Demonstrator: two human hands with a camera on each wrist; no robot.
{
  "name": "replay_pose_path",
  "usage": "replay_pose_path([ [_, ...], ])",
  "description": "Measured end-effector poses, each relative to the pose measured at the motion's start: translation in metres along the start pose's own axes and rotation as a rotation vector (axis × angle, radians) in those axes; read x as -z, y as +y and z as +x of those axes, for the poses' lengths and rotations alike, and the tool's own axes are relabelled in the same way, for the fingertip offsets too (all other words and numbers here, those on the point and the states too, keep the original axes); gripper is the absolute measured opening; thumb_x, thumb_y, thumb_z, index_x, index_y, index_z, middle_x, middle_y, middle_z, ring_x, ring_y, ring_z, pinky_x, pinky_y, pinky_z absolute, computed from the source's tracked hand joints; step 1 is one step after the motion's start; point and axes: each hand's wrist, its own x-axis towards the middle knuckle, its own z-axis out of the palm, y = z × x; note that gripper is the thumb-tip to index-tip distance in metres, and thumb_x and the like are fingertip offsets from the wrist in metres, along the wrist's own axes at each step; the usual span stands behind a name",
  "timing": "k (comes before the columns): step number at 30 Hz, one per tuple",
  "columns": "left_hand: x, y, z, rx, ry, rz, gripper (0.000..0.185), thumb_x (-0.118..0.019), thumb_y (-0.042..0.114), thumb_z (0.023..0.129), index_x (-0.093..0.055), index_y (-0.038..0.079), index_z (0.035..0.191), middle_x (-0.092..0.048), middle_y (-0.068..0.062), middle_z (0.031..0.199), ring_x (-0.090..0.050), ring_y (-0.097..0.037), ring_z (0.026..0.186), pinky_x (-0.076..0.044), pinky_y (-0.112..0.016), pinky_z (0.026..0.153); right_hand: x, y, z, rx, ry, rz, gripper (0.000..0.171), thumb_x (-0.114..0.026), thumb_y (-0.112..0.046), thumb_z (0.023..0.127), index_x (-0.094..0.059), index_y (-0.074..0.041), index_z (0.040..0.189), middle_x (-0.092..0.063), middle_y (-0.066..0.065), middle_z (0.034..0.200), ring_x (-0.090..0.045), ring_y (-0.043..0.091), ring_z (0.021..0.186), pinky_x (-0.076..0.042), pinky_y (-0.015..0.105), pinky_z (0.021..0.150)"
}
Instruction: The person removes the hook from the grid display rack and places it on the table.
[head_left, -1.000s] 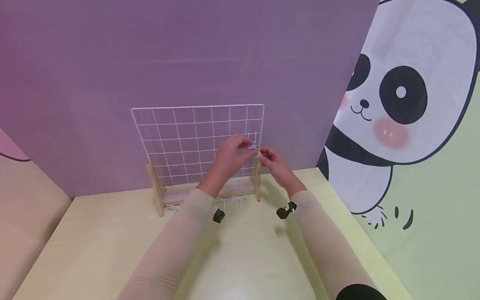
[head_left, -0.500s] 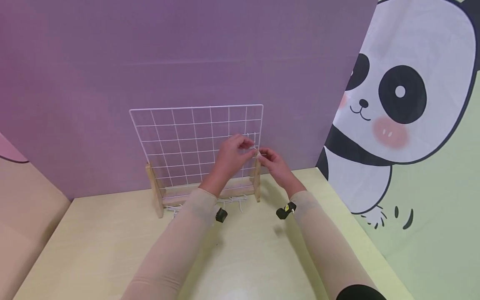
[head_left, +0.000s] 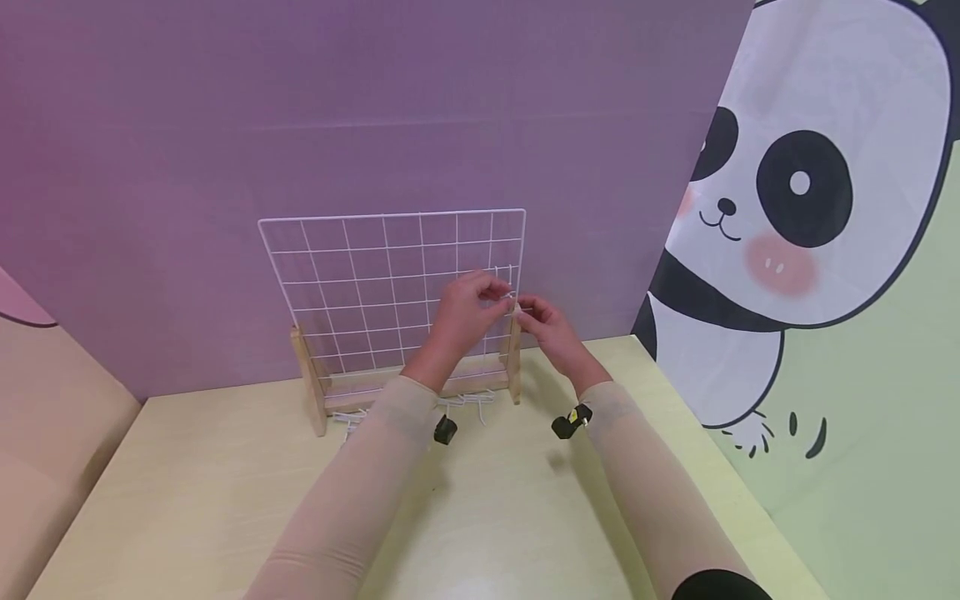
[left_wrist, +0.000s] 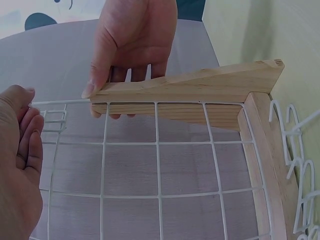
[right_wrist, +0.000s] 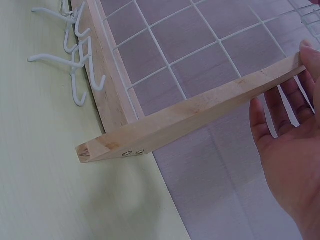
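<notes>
A white wire grid panel (head_left: pixel 390 287) stands upright in a wooden stand (head_left: pixel 307 379) on the table. A white wire hook (left_wrist: pixel 56 120) hangs on the grid near its right edge. My left hand (head_left: pixel 467 312) is in front of the grid with fingers curled, thumb and fingertips pinching at this hook; its projecting part is hidden by them. My right hand (head_left: pixel 553 332) grips the upper end of the stand's right upright (right_wrist: pixel 195 107), thumb on one side and fingers on the other.
Several loose white wire hooks (right_wrist: pixel 65 60) lie on the table (head_left: pixel 225 483) along the front of the stand's base. Behind the table rises a purple wall (head_left: pixel 390 100). A panda picture (head_left: pixel 817 183) covers the wall at right.
My left hand has shifted slightly right and down by the hook. The right hand stays on the upright, and the grid is almost still.
</notes>
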Motion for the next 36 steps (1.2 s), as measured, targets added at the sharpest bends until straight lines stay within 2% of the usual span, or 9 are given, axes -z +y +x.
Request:
replay_pose_path([
  [10,0.0,-0.002,0.0,-0.054,0.058,0.017,0.013,-0.084,0.011,0.101,-0.083,0.002,0.11,-0.078,-0.008,0.104,-0.078,-0.027,0.101,-0.064,-0.039,0.092,0.001,0.004,-0.004,-0.005,-0.001,-0.024,0.035,-0.063,-0.023,0.115,-0.063,-0.006,0.145,-0.069,0.014,0.14,-0.063,0.031,0.133,-0.043,0.055,0.123],
  [20,0.005,0.003,0.004,-0.112,0.124,-0.011,0.008,-0.083,0.005,0.099,-0.083,0.0,0.105,-0.078,-0.01,0.101,-0.078,-0.026,0.096,-0.065,-0.038,0.091,0.001,0.002,-0.003,-0.03,0.0,-0.021,0.036,-0.064,-0.028,0.114,-0.063,-0.01,0.146,-0.067,0.014,0.143,-0.062,0.034,0.136,-0.042,0.056,0.124],
  [30,0.008,0.005,0.007,-0.172,0.184,-0.006,0.007,-0.084,0.005,0.098,-0.083,0.001,0.103,-0.077,-0.01,0.098,-0.076,-0.026,0.093,-0.065,-0.037,0.088,0.001,0.001,-0.002,-0.028,-0.003,-0.015,0.037,-0.065,-0.028,0.114,-0.063,-0.008,0.145,-0.067,0.015,0.143,-0.062,0.032,0.135,-0.044,0.054,0.124],
  [36,0.01,0.004,0.01,-0.206,0.177,-0.004,0.006,-0.085,0.005,0.097,-0.082,0.001,0.101,-0.077,-0.01,0.098,-0.076,-0.026,0.093,-0.065,-0.038,0.088,0.001,0.002,0.0,-0.012,0.0,-0.004,0.037,-0.064,-0.023,0.114,-0.062,-0.004,0.146,-0.068,0.018,0.142,-0.063,0.03,0.132,-0.045,0.053,0.123],
])
